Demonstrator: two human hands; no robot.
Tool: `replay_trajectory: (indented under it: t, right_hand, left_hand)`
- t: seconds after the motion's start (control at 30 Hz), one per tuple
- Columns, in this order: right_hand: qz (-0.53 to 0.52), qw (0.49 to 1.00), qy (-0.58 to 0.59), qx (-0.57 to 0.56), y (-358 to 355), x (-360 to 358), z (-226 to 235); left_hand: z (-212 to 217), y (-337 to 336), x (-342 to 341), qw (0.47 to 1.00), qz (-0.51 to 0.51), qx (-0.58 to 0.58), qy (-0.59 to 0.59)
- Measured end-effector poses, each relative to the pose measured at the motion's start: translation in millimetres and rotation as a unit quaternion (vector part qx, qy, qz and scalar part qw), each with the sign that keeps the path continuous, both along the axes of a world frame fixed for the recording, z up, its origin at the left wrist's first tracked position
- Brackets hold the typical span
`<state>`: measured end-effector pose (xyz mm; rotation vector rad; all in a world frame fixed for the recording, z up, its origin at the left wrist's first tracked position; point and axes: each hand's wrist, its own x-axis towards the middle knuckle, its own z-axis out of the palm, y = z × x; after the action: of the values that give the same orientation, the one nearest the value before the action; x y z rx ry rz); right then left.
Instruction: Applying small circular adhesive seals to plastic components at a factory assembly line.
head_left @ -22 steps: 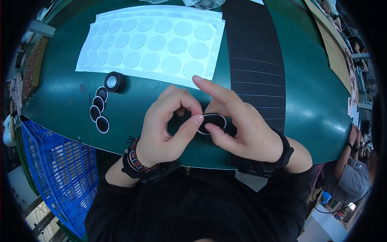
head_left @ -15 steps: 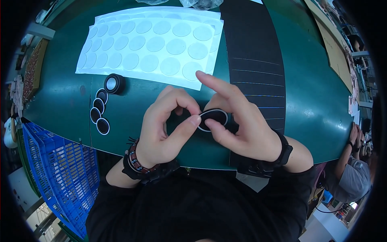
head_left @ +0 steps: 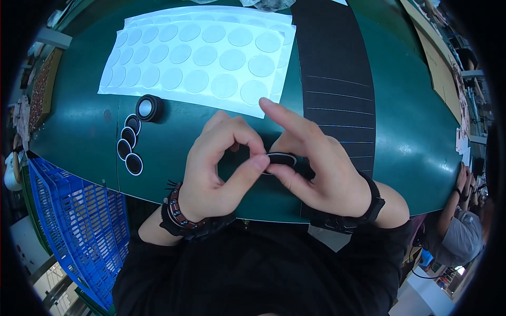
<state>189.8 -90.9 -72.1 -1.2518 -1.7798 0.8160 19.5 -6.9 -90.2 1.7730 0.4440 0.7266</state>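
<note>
Between my two hands is a round black disc with a white rim [head_left: 283, 158], tilted so that its face looks narrow. My left hand [head_left: 224, 166] pinches its left edge between thumb and forefinger. The thumb of my right hand [head_left: 321, 166] presses on the near side of the disc, with other fingers behind it and the forefinger stretched up. Part of the disc is hidden by the fingertips. To the left, several similar black discs with white rims [head_left: 134, 164] lie in an overlapping row. Just beyond them stands a short stack of thick black rings [head_left: 149, 108].
White sheets of round stickers [head_left: 196, 55] lie beyond my hands on the green table [head_left: 411, 105]. A black strip with pale crosswise lines [head_left: 337, 68] runs along their right. A blue plastic crate [head_left: 79, 226] stands at the lower left. Another person [head_left: 461, 231] sits at the far right.
The disc has tilted from showing most of its face to a narrow oval. My right thumb has moved onto its near edge, and my left hand has shifted slightly right.
</note>
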Motion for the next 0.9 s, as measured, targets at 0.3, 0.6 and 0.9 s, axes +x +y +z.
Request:
replay_trajectory:
  t: [0.3, 0.6, 0.9]
  right_hand:
    - [0.001, 1.0, -0.027, 0.001, 2.3, -13.8, 14.3]
    - [-0.007, 0.992, -0.106, 0.074, 4.8, -67.9, 35.3]
    - [0.126, 0.934, -0.318, 0.105, 34.4, -151.8, 79.2]
  left_hand:
    - [11.5, -0.7, -12.9, 0.998, 0.036, -0.031, -0.032]
    - [38.4, 2.9, -63.1, 0.984, 0.066, 0.162, 0.034]
    - [58.3, 6.5, -155.8, 0.929, 0.124, 0.339, 0.084]
